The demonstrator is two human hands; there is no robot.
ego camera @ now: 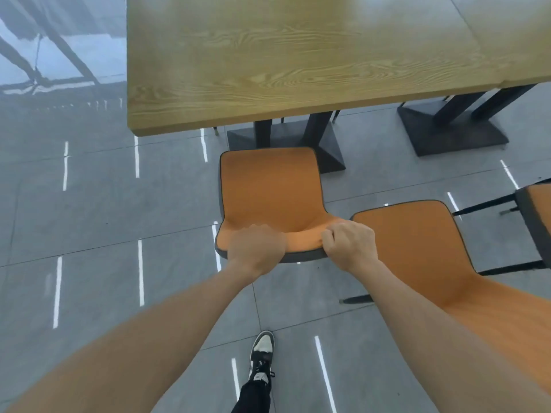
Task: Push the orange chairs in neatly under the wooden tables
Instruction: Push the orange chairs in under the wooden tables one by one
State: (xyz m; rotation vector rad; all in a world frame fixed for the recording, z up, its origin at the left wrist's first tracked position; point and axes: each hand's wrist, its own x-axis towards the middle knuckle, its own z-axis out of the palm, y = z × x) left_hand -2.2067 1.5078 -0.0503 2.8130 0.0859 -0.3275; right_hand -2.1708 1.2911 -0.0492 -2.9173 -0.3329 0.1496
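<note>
An orange chair (269, 189) with a dark rim stands in front of me, its seat just short of the near edge of a wooden table (283, 55). My left hand (256, 248) grips the top of its backrest on the left. My right hand (348, 244) grips the same backrest at its right corner. A second orange chair (417, 248) stands close on the right, apart from the table. The edge of a third orange chair (536, 216) shows at the far right.
Black pedestal bases (447, 126) hold up the tables; a second wooden table (512, 31) adjoins on the right. The floor is glossy grey tile with reflected light strips. My shoe (262, 356) is on the floor behind the chair.
</note>
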